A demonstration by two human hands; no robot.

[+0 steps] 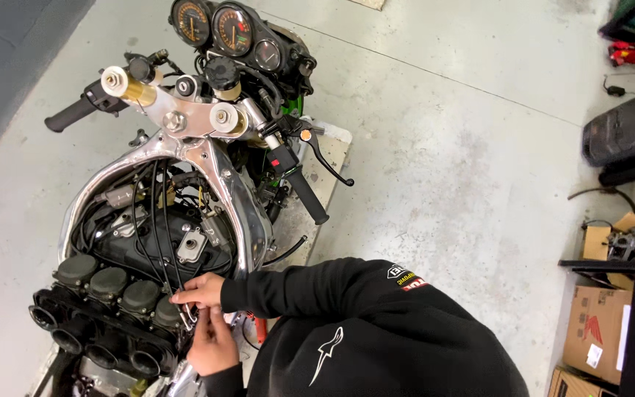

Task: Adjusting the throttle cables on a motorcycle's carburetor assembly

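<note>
Both hands meet at the right end of a bank of four black carburettors (108, 312), on a stripped motorcycle seen from above. The right hand (201, 290), coming out of a black sleeve, pinches thin black cables (162, 220) where they run down to the carburettor linkage; its fingers are closed narrowly on them. The left hand (213, 345), just below, has its fingertips curled onto the same small metal fitting (what exactly it grips is too small to tell).

Beyond them, the polished aluminium frame (240, 213) curves up to the handlebars (185, 110) and a cluster of round gauges (218, 26).

The bike stands on a pale, scuffed concrete floor (464, 162). Cardboard boxes (597, 331) are stacked at the right edge, partly cut off. The person's black hooded top (376, 338) hides the bike's rear.
</note>
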